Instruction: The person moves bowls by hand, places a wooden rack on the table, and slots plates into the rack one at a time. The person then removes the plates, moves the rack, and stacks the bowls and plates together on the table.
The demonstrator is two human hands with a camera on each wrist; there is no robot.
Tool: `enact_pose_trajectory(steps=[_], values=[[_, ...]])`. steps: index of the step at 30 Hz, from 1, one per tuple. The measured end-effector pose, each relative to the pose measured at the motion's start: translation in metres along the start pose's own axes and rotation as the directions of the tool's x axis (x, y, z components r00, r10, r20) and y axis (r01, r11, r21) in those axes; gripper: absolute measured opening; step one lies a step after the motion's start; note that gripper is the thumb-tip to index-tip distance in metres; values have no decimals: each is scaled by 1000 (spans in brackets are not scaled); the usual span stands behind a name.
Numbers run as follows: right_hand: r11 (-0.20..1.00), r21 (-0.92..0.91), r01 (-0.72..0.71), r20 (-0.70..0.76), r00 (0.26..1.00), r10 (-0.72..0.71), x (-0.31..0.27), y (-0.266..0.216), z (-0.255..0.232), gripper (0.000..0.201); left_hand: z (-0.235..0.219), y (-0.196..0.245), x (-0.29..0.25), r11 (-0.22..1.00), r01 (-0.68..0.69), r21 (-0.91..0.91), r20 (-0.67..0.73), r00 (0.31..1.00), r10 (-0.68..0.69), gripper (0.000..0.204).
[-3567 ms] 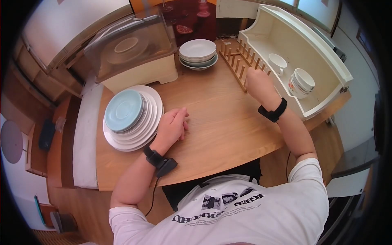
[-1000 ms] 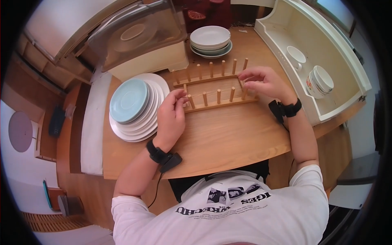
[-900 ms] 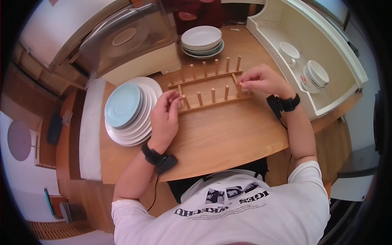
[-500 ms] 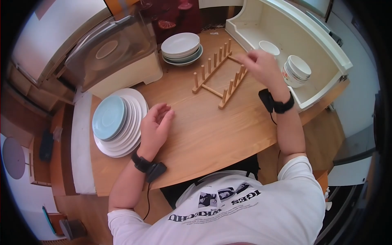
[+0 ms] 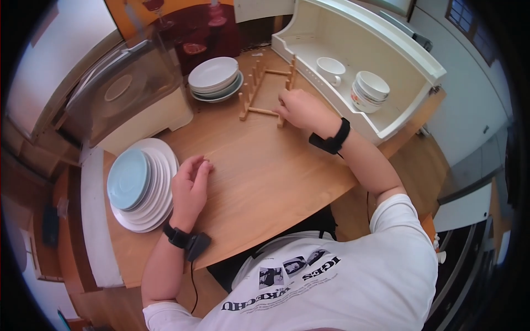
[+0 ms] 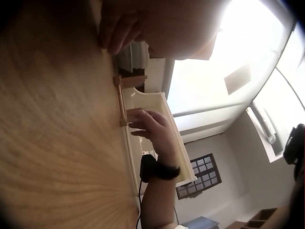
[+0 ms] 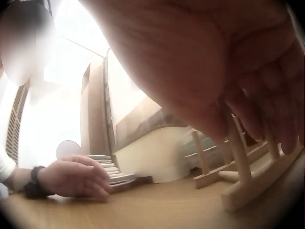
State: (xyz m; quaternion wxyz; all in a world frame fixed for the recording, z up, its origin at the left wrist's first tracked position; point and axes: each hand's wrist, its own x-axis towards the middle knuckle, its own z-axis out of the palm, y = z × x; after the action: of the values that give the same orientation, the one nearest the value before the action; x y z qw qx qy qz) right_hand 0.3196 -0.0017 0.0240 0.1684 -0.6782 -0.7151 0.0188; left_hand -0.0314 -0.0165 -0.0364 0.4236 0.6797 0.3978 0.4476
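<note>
A wooden peg dish rack stands on the table, its two rows of pegs running away from the person. My right hand grips the near right end of it; in the right wrist view, thumb and fingers close around the pegs of the rack's rail. My left hand lies relaxed at the table, fingers loosely bent and holding nothing, just right of a plate stack. That stack has a light blue plate on top of several white plates.
White bowls are stacked left of the rack. A cream shelf box at the right holds a white cup and stacked bowls. A cream bin with a translucent lid stands at the back left. The table's edge borders the person.
The rack, lying crosswise between both hands a second ago, has been turned lengthwise and sits near the shelf box. My left hand has let go and drawn back beside the plates; my right hand stays at the rack.
</note>
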Motion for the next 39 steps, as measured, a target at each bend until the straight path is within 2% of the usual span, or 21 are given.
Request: enact_pose_trajectory(steps=[3, 4, 7, 8, 9, 12, 15, 18, 21, 24, 27, 30, 33, 39], values=[[993, 84, 82, -277, 959, -56, -6, 11, -20, 42, 1, 1, 1, 1000, -1, -10, 4, 1000, 1, 28], [998, 22, 53, -404, 914, -40, -5, 19, -29, 44, 0, 1, 1, 1000, -3, -9, 6, 1000, 3, 28], [962, -169, -215, -593, 802, 75, -8, 58, -67, 45, 0, 6, -1, 1000, -6, 13, 12, 1000, 6, 28], [900, -184, -396, -533, 809, 247, -13, 68, -83, 48, 0, 7, -1, 1000, -8, 15, 15, 1000, 7, 28], [802, -210, -559, -476, 775, 415, -18, 79, -96, 52, 0, 6, -1, 1000, -10, 18, 18, 1000, 9, 28], [672, -160, -723, -237, 689, 685, -20, 122, -125, 65, -2, 5, -1, 999, -3, 33, 46, 999, 2, 27], [638, -143, -757, -100, 652, 751, -24, 136, -130, 75, -2, 7, -2, 999, -1, 42, 63, 998, -2, 26], [646, -162, -746, -87, 663, 744, -27, 158, -118, 74, -2, 6, -1, 999, -8, 54, 64, 998, 5, 26], [637, -42, -769, 11, 638, 770, -27, 164, -122, 73, 0, 6, -2, 999, -25, 33, 32, 999, 24, 28], [655, -21, -756, 76, 652, 755, -28, 163, -125, 72, 0, 3, -2, 999, -39, 10, 14, 999, 39, 29], [646, -68, -761, 64, 642, 764, -24, 161, -124, 55, 0, 3, -1, 999, -51, 13, 15, 999, 51, 29], [673, -142, -725, 67, 672, 738, -22, 168, -124, 54, -1, 4, -1, 998, -55, 23, 17, 998, 54, 29], [670, -90, -737, 73, 666, 742, -25, 162, -125, 56, -1, 6, -2, 997, -59, 59, 42, 998, 56, 26], [709, -170, -685, 13, 717, 697, -27, 159, -125, 55, -1, 7, -2, 995, -66, 73, 52, 997, 62, 26]])
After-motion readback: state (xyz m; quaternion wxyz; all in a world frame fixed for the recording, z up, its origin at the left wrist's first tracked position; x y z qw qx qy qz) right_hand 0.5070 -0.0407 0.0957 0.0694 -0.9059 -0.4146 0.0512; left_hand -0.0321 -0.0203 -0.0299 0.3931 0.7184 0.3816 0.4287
